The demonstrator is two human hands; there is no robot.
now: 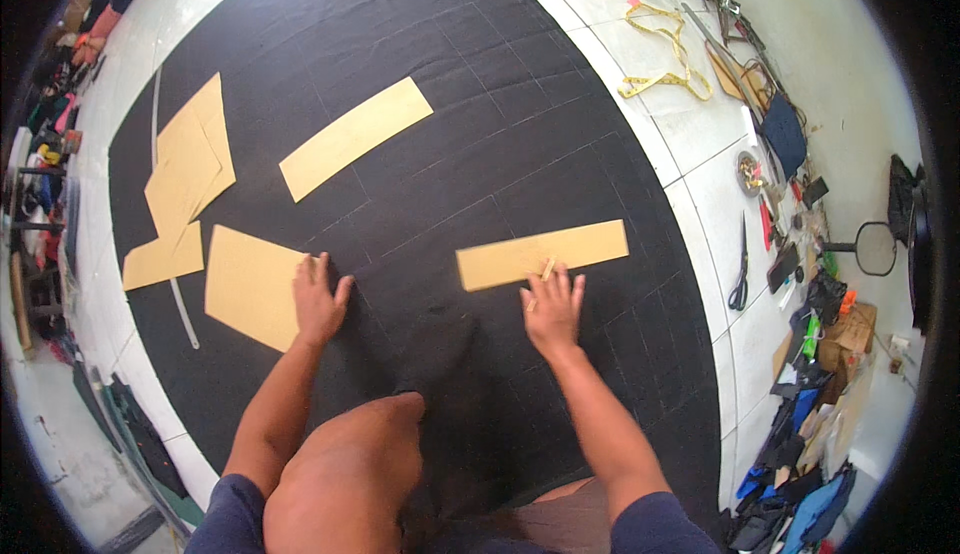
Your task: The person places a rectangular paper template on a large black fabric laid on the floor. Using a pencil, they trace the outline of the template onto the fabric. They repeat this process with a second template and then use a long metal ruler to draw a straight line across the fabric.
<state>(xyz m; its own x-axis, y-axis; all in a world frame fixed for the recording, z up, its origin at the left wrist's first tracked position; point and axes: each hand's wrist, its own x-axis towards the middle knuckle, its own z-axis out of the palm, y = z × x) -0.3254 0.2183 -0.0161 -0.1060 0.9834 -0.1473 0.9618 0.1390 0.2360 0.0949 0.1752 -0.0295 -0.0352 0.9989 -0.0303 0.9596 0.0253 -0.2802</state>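
We view a room whose white tiled floor (690,159) carries a broad black cloth (430,189), ruled with thin pale lines and edged by bare tile on both sides. At right rises a pale wall (850,84); along its foot we note a heap of blue and dark fabrics (800,504). On the cloth's left part lie overlapping tan card pieces (180,164), with a slim, pale straight strip (184,314) partly beneath them. Nearer, a tan four-sided card (250,289) meets the left hand (319,299) at its right edge; the fingers are slightly spread, the thumb apart. A tan rectangular card (590,244) lies at the right hand (553,322), whose fingers, somewhat separated, reach its lower edge. Beyond, a similar rectangle (355,139) slants alone. On the right-hand tiles we find a yellow measuring tape (660,81) and dark scissors (740,274). Smallest is a tan sliver (548,269) at the right fingertips; whether it is pinched, we cannot tell.
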